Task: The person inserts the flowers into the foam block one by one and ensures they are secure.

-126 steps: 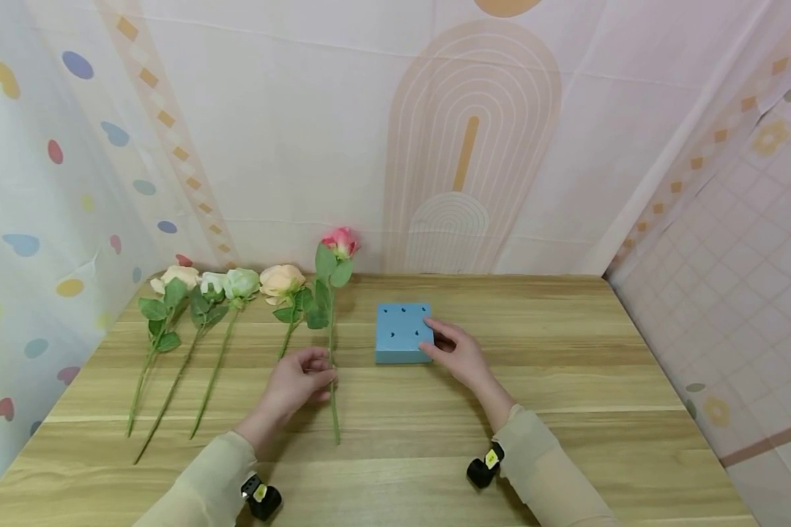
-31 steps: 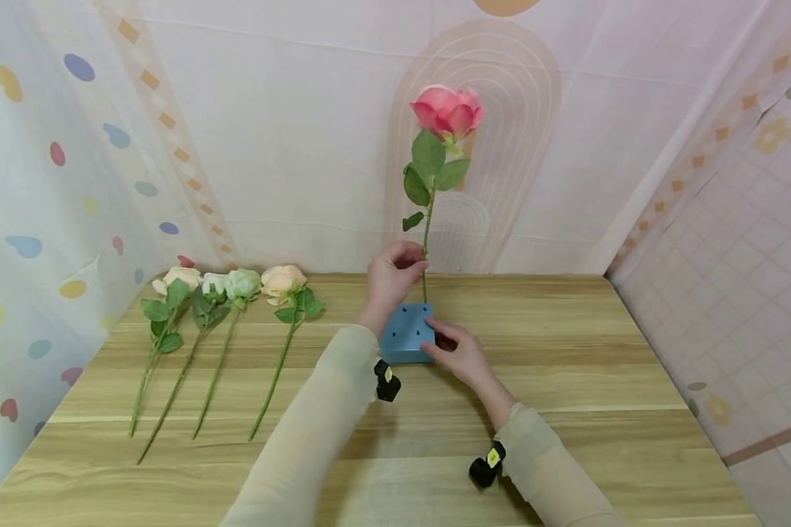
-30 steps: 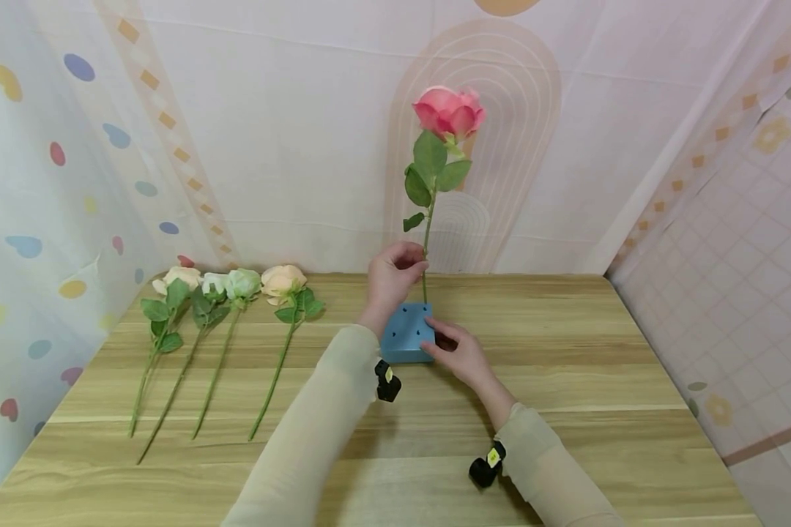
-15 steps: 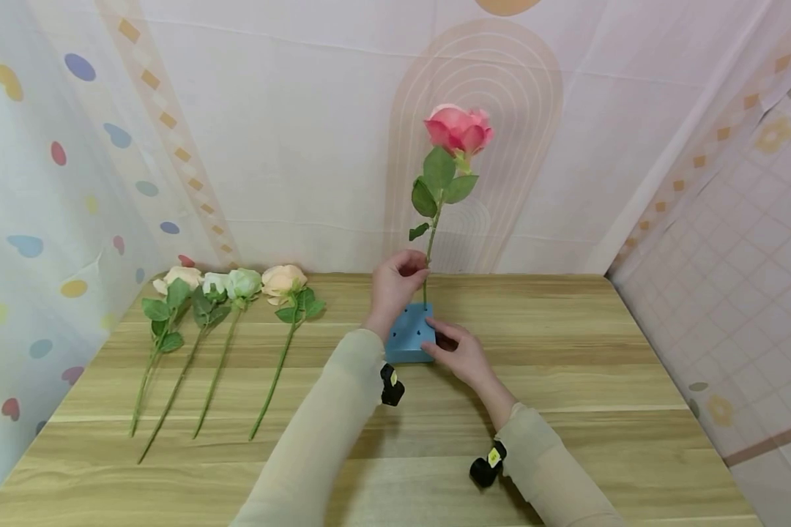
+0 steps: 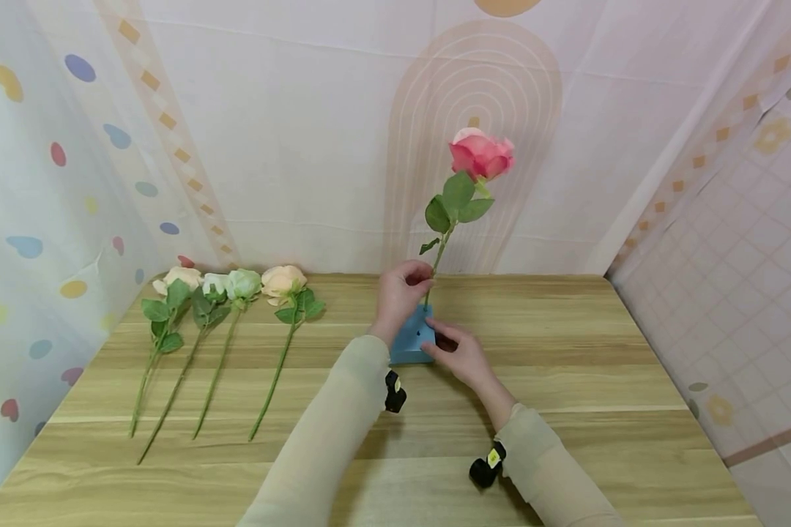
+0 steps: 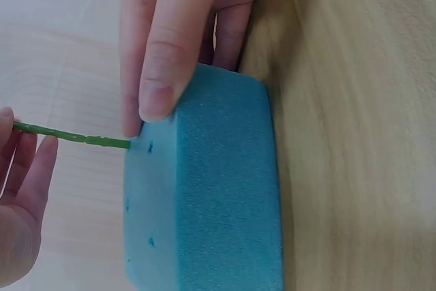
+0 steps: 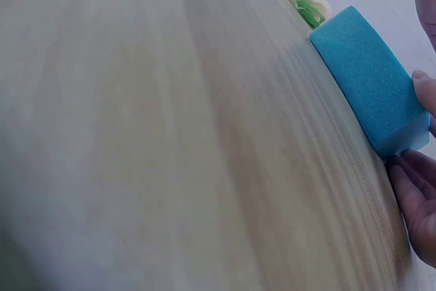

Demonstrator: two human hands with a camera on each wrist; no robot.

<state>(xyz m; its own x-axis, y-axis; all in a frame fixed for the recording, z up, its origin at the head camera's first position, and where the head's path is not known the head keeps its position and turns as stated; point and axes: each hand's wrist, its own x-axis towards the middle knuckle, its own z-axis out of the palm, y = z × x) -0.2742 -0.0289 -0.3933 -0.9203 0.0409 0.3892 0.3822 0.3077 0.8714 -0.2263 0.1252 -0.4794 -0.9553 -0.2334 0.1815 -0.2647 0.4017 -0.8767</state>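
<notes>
Blue block (image 5: 414, 344) partly behind hands (image 5: 398, 296)

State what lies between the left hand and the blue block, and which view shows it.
A leafless stretch of green stem runs from the left hand to the blue block; the left wrist view shows it.

The person wears 2 long, pale beige sleeves of thin-looking, softly creased cloth: the left sleeve (image 5: 323, 432) fairly smooth, the right sleeve (image 5: 560, 468) with a greyer, rumpled cuff (image 5: 529, 432). Both end short of the bare left hand (image 5: 398, 296) and right hand (image 5: 458, 353). At each cuff's inner edge sits 1 small black device, the left device (image 5: 395, 399) and the right device (image 5: 483, 472), lumpy and rounded. The right device bears 1 yellow, diamond-shaped label (image 5: 494, 458), its dark mark too small to read; the left, 1 paler patch.
</notes>
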